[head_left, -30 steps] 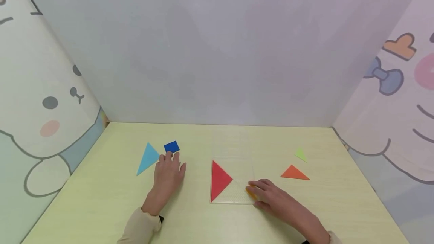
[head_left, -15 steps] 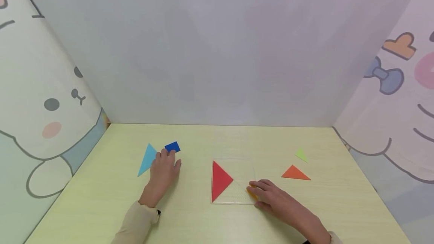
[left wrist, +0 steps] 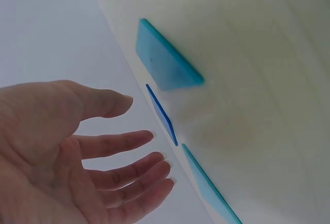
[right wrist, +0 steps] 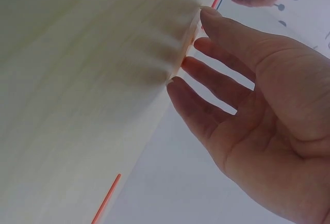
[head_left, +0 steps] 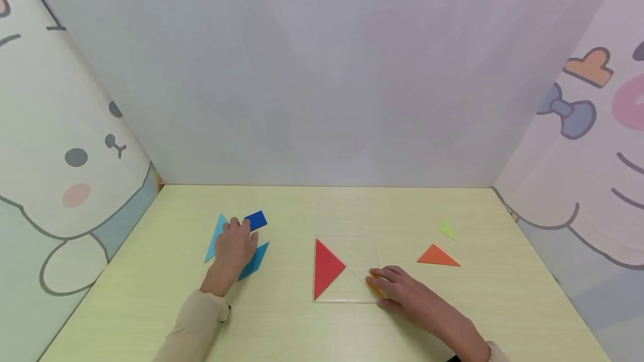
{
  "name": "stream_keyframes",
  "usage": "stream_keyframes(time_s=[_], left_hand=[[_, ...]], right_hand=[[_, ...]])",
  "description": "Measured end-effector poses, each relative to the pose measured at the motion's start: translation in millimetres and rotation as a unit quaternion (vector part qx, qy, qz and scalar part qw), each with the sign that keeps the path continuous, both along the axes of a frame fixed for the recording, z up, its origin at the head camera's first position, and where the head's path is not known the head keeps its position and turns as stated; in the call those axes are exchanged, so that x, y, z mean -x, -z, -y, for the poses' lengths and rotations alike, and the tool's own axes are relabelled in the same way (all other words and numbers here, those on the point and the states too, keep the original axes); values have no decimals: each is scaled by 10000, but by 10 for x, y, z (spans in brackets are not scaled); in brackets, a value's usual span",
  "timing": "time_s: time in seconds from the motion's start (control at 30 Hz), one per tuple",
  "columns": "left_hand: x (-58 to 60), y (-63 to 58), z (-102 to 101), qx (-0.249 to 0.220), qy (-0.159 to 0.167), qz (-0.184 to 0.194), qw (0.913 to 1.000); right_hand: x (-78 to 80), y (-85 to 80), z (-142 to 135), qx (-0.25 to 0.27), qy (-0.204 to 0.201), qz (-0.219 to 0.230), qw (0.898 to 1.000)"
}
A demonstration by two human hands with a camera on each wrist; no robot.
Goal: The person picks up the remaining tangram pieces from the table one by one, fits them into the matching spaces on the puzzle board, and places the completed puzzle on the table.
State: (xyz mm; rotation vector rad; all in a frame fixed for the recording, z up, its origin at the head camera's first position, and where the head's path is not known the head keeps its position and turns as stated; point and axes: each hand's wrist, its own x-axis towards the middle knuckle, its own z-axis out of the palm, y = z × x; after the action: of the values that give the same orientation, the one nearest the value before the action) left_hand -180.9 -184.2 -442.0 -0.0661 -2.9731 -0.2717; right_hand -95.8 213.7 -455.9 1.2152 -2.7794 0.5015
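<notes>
My left hand (head_left: 233, 247) is over the left part of the table, fingers relaxed and holding nothing. Partly covered by it is a light blue triangle (head_left: 214, 239). A dark blue square (head_left: 256, 220) lies just beyond its fingertips. To its right is a teal parallelogram (head_left: 254, 261), partly hidden by the hand; the left wrist view shows the parallelogram (left wrist: 164, 61) apart from the thumb. At a clear plastic tray (head_left: 338, 296), fingers of my right hand (head_left: 410, 298) rest on a yellow-orange piece (head_left: 374, 286), mostly hidden. The tray also contains a red triangle (head_left: 327, 270).
On the right side lie an orange triangle (head_left: 436, 256) and a small lime triangle (head_left: 446, 229). A faint clear panel (head_left: 343, 211) extends behind the tray. A plain wall (head_left: 327, 82) stands at the back, with cartoon-printed panels on both sides.
My left hand shifts left and slightly back, covering more of the light blue triangle. The teal parallelogram comes into view on its right. My right hand stays at the tray.
</notes>
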Motion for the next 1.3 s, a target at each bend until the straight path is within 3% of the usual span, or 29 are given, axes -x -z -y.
stream_keyframes(time_s=[0.6, 0.83, 1.3], left_hand=[[190, 87, 229, 18, -416, 561, 9976], [189, 61, 268, -122, -646, 840, 9943], [209, 59, 320, -228, -692, 1058, 9917]], right_hand=[[9, 8, -2, 34, -32, 29, 10000], [0, 13, -9, 55, -3, 31, 10000], [-5, -3, -4, 82, -39, 47, 9999]])
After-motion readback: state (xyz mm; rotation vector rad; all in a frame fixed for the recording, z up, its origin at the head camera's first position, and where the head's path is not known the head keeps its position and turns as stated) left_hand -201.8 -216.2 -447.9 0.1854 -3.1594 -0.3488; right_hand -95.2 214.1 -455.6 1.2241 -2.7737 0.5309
